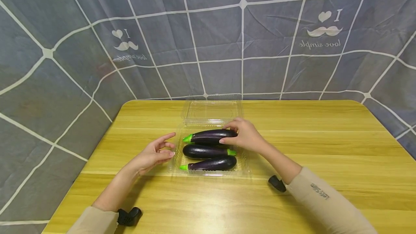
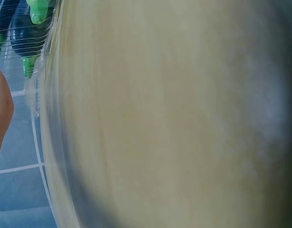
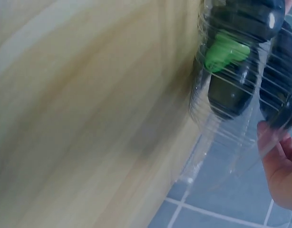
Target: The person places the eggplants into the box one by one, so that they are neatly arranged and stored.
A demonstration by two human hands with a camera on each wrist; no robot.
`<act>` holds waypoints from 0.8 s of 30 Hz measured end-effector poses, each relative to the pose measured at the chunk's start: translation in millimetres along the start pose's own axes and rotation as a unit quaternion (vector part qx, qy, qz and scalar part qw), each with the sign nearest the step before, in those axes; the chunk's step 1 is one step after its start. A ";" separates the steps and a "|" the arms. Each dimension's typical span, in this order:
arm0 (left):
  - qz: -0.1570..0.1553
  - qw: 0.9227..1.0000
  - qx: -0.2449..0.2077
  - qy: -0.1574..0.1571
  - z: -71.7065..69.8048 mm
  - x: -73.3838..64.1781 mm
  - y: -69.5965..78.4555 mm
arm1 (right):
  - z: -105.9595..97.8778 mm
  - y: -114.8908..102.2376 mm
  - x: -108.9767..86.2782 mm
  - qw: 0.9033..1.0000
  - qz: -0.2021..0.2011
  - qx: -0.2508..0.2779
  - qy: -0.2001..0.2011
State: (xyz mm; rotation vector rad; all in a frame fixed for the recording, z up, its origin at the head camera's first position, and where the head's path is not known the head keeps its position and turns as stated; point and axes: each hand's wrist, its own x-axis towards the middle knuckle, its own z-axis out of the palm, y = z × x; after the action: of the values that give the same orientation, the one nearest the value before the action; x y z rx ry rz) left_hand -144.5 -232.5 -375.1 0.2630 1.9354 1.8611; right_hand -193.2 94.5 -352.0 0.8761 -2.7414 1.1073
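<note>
In the head view, a clear plastic clamshell box [image 1: 246, 169] lies with its lid [image 1: 212, 109] tipped back. Three dark purple eggplants are lined up crosswise inside it. My right hand [image 1: 245, 136] grips the right end of the far eggplant [image 1: 208, 136], thumb on its near side, fingers over the back; its green stem points left. The middle eggplant [image 1: 204, 151] has its stem to the right, and the near eggplant [image 1: 216, 163] has its stem to the left. Just off the box's left wall is my left hand [image 1: 156, 154], fingers loosely bent around nothing.
A wooden table [image 1: 325, 147] carries the box. Behind and beside it hangs a grey-blue curtain [image 1: 217, 39] with white lines. Black wrist devices sit at the left cuff [image 1: 94, 221] and the right cuff [image 1: 308, 180].
</note>
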 end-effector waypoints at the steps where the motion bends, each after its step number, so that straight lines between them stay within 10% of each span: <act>1: 0.001 1.000 0.000 -0.001 -0.1 -0.1 0.2 | 1.0 -0.6 0.1 1.000 -0.001 0.000 0.000; 24: -0.013 1.000 0.003 0.008 0.8 -0.7 -0.4 | 15.4 -2.0 -4.6 0.999 -0.032 -0.001 0.005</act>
State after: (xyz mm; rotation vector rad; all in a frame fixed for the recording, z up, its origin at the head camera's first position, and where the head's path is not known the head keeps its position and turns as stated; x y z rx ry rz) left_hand -143.4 -232.2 -375.4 0.2249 1.9474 1.8465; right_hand -186.0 85.5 -363.3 0.9481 -2.6862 1.0934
